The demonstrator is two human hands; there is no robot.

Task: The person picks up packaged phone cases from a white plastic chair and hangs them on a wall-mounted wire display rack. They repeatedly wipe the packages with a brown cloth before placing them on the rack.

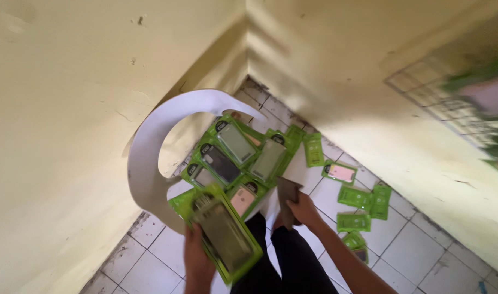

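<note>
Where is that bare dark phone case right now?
The dark phone case is held in the right hand, low in the middle of the head view, just right of the pile of green packaged cases on the white chair.

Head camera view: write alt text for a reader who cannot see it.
A person's left hand holds a green-packaged phone case while the right hand grips a dark loose case, above a white plastic chair piled with similar packages; more lie on the tiled floor.
</note>
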